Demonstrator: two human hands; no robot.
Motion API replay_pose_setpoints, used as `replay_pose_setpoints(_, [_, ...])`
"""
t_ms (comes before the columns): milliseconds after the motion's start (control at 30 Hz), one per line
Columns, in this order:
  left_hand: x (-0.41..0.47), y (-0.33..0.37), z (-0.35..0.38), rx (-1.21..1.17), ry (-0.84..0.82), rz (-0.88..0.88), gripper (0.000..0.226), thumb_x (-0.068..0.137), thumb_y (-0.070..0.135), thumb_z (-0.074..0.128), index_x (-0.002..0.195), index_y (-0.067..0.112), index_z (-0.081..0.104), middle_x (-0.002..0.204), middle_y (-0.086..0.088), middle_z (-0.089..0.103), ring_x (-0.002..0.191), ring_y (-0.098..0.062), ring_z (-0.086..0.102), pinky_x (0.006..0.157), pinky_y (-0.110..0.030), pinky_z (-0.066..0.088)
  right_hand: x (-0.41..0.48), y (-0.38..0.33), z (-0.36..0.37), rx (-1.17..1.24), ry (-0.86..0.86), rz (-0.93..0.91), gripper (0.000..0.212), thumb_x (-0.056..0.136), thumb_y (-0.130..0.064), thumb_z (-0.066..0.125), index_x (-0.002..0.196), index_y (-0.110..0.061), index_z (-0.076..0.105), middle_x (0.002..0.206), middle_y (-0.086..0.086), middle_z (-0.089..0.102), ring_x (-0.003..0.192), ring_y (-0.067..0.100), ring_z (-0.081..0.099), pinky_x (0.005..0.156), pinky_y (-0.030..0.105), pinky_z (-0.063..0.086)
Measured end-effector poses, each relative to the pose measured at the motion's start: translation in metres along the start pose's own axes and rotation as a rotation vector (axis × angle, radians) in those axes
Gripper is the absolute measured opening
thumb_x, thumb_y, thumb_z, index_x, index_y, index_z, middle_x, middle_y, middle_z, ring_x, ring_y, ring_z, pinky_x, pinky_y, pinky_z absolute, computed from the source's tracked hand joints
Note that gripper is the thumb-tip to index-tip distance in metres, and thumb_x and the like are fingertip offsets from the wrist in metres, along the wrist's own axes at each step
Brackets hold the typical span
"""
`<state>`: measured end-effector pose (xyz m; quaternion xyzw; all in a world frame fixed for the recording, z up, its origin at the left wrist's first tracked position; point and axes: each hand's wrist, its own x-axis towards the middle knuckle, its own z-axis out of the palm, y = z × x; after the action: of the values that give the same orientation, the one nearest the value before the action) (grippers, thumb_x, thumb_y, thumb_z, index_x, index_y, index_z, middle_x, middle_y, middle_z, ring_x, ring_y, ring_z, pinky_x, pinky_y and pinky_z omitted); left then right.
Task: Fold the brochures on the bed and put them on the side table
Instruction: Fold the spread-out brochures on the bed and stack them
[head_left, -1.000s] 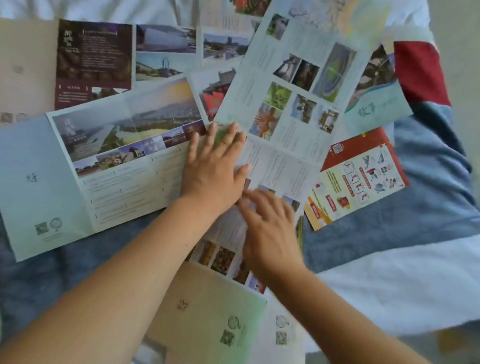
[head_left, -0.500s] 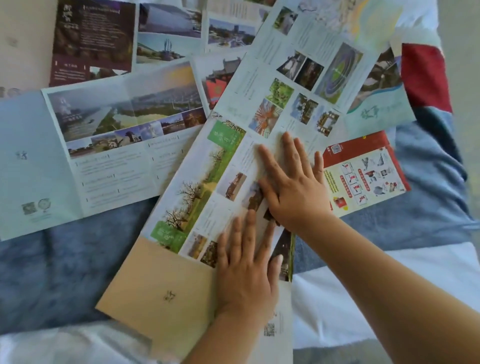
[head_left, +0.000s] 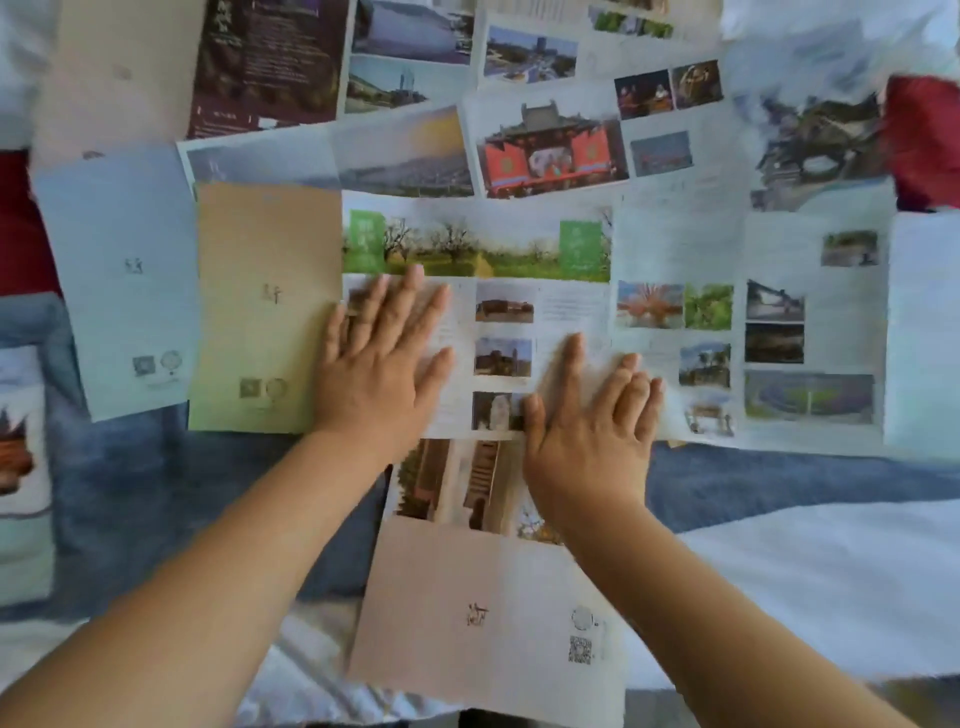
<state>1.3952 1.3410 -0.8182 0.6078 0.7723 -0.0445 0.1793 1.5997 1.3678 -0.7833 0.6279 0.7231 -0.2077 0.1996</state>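
Left hand (head_left: 379, 374) shifted beside right hand (head_left: 587, 436), both flat on brochure (head_left: 498, 249).

only one view is given: a wide-angle camera worn on the head, pointed forward and steeply down at the bed (head_left: 156, 493), held close above the spread brochures (head_left: 519, 249).

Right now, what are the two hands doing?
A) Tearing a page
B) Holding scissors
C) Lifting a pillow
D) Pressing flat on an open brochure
D: the left hand and right hand lie flat, fingers straight, on the open brochure.
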Motion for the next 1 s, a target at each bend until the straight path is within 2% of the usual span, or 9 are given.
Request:
replay_pose_setpoints(133, [0.006,-0.005,-0.002,0.004,0.040,-0.022,0.067,0.100,0.068,0.005,0.157,0.044,-0.021,0.165,0.015,-0.029,0.155,-0.017,-0.022,0.125,-0.055,-0.006,-0.027,-0.012,0.021,0.038,0.060,-0.030,0.068,0.104,-0.054,0.004,0.159,-0.024,-0.023,0.164,0.033,-0.011,0.154,0.043,-0.014,0.118,0.046,-0.028])
replay_pose_setpoints(300, [-0.003,-0.008,0.004,-0.040,0.064,-0.037,0.073,0.098,0.074,0.008,0.158,0.043,-0.018,0.167,0.013,-0.027,0.156,-0.019,-0.021,0.124,-0.057,-0.008,-0.022,0.002,0.023,0.072,0.166,-0.133,0.070,0.103,-0.060,0.013,0.164,-0.027,0.000,0.167,0.017,-0.026,0.151,0.027,-0.035,0.122,0.040,-0.022])
replay_pose_setpoints(367, [-0.006,-0.012,0.007,-0.058,0.079,-0.061,0.072,0.098,0.073,0.007,0.159,0.043,-0.017,0.167,0.013,-0.026,0.156,-0.019,-0.021,0.124,-0.057,-0.009,-0.012,0.006,0.016,0.095,0.162,-0.189,0.063,0.105,-0.059,0.019,0.160,-0.029,0.014,0.168,0.013,-0.025,0.152,0.025,-0.033,0.125,0.041,-0.018])
replay_pose_setpoints(467, [-0.017,-0.026,0.009,-0.065,0.095,-0.090,0.071,0.098,0.073,0.006,0.159,0.043,-0.017,0.167,0.013,-0.025,0.156,-0.019,-0.022,0.124,-0.056,-0.010,-0.001,-0.005,0.001,0.105,0.201,-0.289,0.051,0.107,-0.052,0.027,0.150,-0.027,0.028,0.170,0.013,-0.014,0.156,0.027,-0.023,0.127,0.043,-0.011])
replay_pose_setpoints(533, [-0.027,-0.043,0.009,-0.045,0.086,-0.113,0.071,0.099,0.074,0.006,0.159,0.043,-0.017,0.167,0.013,-0.027,0.155,-0.019,-0.022,0.124,-0.055,-0.011,0.004,-0.021,-0.005,0.075,0.224,-0.353,0.051,0.107,-0.049,0.028,0.152,-0.026,0.027,0.171,0.011,-0.011,0.156,0.028,-0.020,0.127,0.044,-0.010])
replay_pose_setpoints(633, [-0.052,-0.082,0.010,-0.013,0.077,-0.176,0.071,0.098,0.072,0.005,0.159,0.043,-0.016,0.167,0.014,-0.027,0.155,-0.019,-0.022,0.124,-0.055,-0.013,0.008,-0.049,-0.002,0.030,0.190,-0.416,0.061,0.107,-0.051,0.024,0.162,-0.027,0.015,0.171,0.008,-0.014,0.156,0.029,-0.022,0.127,0.045,-0.011])
replay_pose_setpoints(767, [-0.088,-0.135,0.013,0.011,0.083,-0.208,0.071,0.099,0.068,0.013,0.161,0.040,-0.009,0.169,0.011,-0.019,0.157,-0.020,-0.015,0.124,-0.056,-0.008,0.005,-0.079,0.011,-0.067,0.122,-0.458,0.065,0.106,-0.058,0.019,0.164,-0.034,0.001,0.170,0.004,-0.021,0.153,0.033,-0.029,0.124,0.051,-0.018])
replay_pose_setpoints(1000, [-0.122,-0.183,0.018,0.001,0.116,-0.188,0.068,0.102,0.061,0.015,0.163,0.036,0.003,0.172,0.008,-0.007,0.159,-0.021,-0.006,0.125,-0.060,0.001,-0.010,-0.112,0.041,-0.118,0.168,-0.497,0.067,0.105,-0.059,0.021,0.164,-0.034,0.002,0.171,0.008,-0.016,0.156,0.035,-0.020,0.126,0.056,-0.006])
